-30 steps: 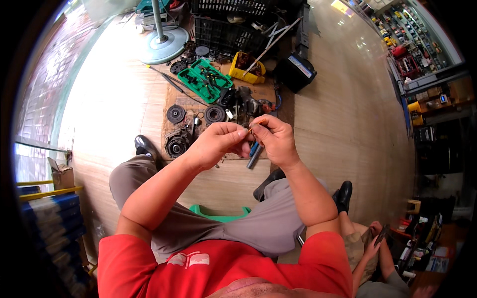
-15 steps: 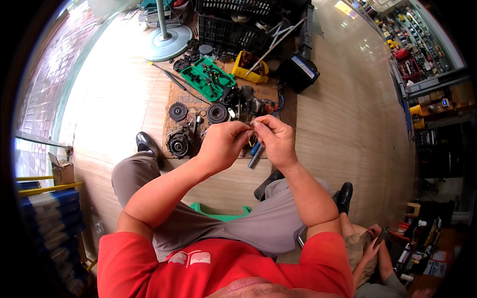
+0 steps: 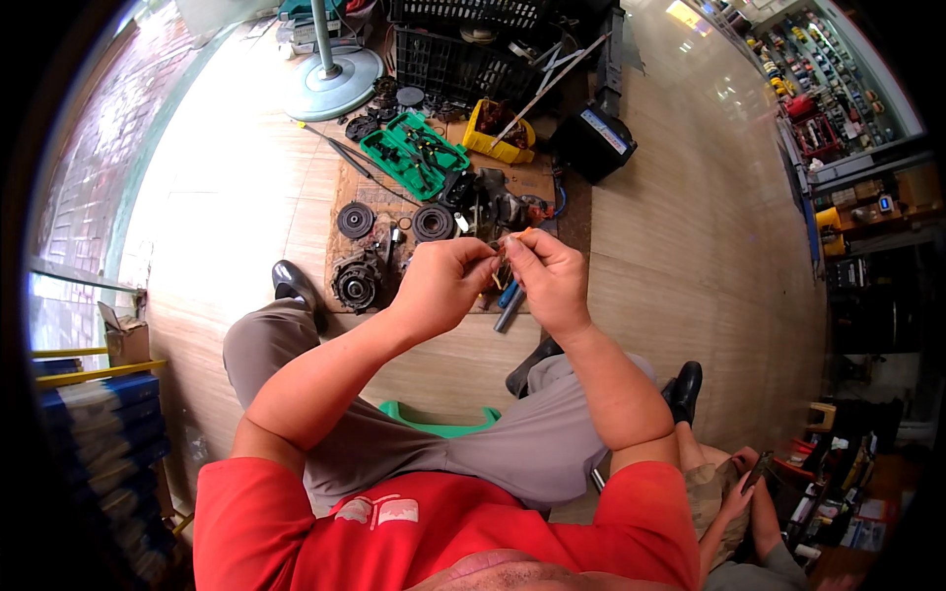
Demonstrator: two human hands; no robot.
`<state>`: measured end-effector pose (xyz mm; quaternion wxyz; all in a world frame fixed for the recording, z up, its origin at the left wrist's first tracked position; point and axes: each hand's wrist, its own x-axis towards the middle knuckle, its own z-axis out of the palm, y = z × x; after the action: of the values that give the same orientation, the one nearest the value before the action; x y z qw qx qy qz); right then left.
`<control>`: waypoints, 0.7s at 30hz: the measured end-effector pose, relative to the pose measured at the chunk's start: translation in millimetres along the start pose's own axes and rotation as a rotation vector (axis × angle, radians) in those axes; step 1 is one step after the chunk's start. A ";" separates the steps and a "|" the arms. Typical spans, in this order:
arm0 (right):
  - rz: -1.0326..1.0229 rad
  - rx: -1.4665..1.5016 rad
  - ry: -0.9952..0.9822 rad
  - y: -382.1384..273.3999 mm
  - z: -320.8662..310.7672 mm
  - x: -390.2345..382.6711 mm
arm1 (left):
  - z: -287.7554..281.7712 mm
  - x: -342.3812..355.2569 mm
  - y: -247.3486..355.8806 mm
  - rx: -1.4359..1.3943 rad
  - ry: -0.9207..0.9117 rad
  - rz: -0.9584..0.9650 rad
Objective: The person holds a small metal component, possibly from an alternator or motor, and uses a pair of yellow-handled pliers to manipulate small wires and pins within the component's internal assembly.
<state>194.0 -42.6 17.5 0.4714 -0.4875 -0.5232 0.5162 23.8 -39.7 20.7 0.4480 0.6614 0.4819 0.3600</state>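
Note:
Both hands meet above a cardboard mat [image 3: 572, 246], fingertips nearly touching. My left hand [image 3: 443, 284] is closed in a pinch, and my right hand [image 3: 552, 284] pinches just beside it. Between them is something small, mostly covered by the fingers; an orange bit [image 3: 526, 233] shows at the right fingertips. Under the hands lie a grey metal tube [image 3: 508, 313] and a blue-handled tool [image 3: 507, 295]. On the mat to the left sit two round pulleys, a smaller one [image 3: 355, 220] and a larger one [image 3: 432, 224], and a dark round machine part [image 3: 355, 285] with a ribbed housing.
Farther off are an open green tool case [image 3: 389, 156], a yellow bin [image 3: 512, 153], a black battery [image 3: 594, 143], black crates [image 3: 448, 64] and a round stand base [image 3: 337, 89]. A green stool [image 3: 443, 429] is beneath me. Another person [image 3: 734, 492] sits at the right, holding a phone-like object.
The hands stay in nearly the same pinching pose. Slightly more of the orange bit shows at the right fingertips.

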 end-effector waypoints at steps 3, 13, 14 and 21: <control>-0.090 -0.124 0.038 -1.4 4.4 -3.0 | 3.7 -2.9 -4.3 0.152 0.128 0.177; -0.032 0.036 -0.046 -4.9 -5.3 -1.8 | -6.1 1.0 -1.5 -0.358 -0.164 -0.108; -0.014 0.061 -0.064 -7.0 -6.0 -1.5 | -6.6 1.9 -6.2 -0.502 -0.213 -0.136; -0.101 0.013 -0.052 -4.1 -6.2 -1.0 | -6.1 -0.6 -0.3 -0.413 -0.210 -0.109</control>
<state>200.1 -43.1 21.8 0.4862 -0.4438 -0.5558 0.5076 18.1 -38.7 22.5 0.6401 0.5625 0.3839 0.3556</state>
